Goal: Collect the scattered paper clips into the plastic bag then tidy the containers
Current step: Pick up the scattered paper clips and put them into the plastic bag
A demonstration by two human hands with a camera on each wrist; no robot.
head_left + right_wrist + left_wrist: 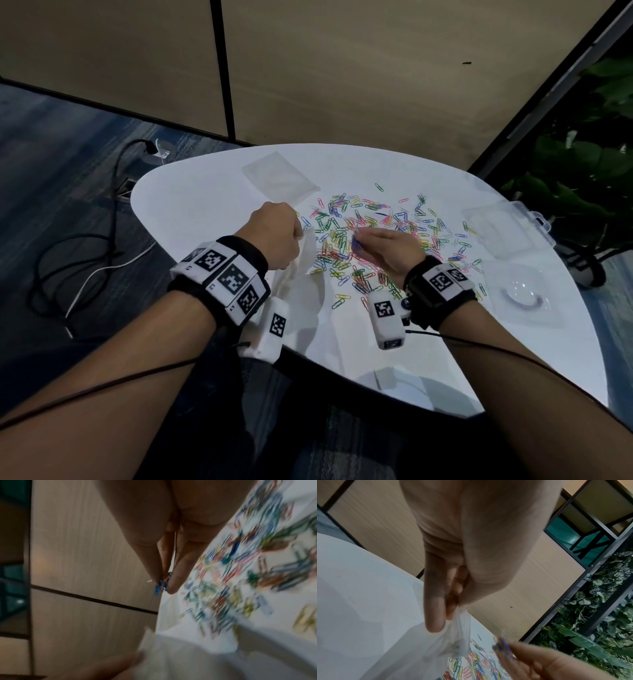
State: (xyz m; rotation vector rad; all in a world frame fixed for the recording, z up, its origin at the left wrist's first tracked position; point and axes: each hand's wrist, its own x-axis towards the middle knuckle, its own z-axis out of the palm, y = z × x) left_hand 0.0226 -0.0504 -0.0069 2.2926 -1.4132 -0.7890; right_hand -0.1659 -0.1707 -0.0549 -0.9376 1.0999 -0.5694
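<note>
Many coloured paper clips (383,236) lie scattered over the middle of the white table (191,192). My left hand (277,236) pinches the top edge of a clear plastic bag (301,270), which hangs down to the table; the left wrist view shows the bag (453,639) held between thumb and fingers. Just right of the bag, my right hand (380,246) pinches a small bunch of paper clips (162,584) at its fingertips above the pile. The same bunch (503,647) appears blurred in the left wrist view.
A second flat clear bag (281,178) lies at the table's far side. A clear hinged plastic box (507,229) stands open at the right edge, and a clear round-dished lid (524,294) lies nearer. Cables trail on the floor at left. Plants stand right.
</note>
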